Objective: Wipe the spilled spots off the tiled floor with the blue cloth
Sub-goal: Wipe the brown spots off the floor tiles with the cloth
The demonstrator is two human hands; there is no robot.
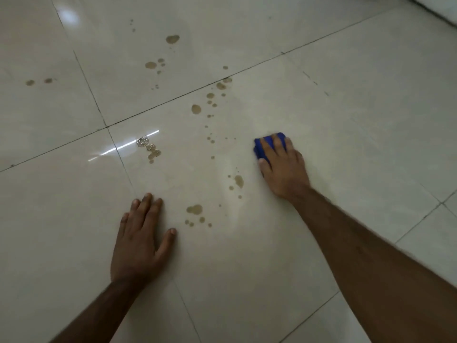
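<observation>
Brown spilled spots [196, 109] dot the glossy pale tiled floor [346, 120], running from the far middle down toward me. More spots lie near my hands, one cluster [194, 209] just right of my left thumb and another [239, 181] left of my right wrist. My right hand [282, 164] presses a bunched blue cloth [259, 148] onto the tile, fingers draped over it, right of the spot trail. A faint wet smear shows around the cloth. My left hand [141, 238] lies flat on the floor, fingers straight, holding nothing.
Dark grout lines [197, 91] cross the floor. Light glare [123, 146] reflects beside a spot cluster at centre left. A wall base or step edge [435, 11] runs along the top right corner.
</observation>
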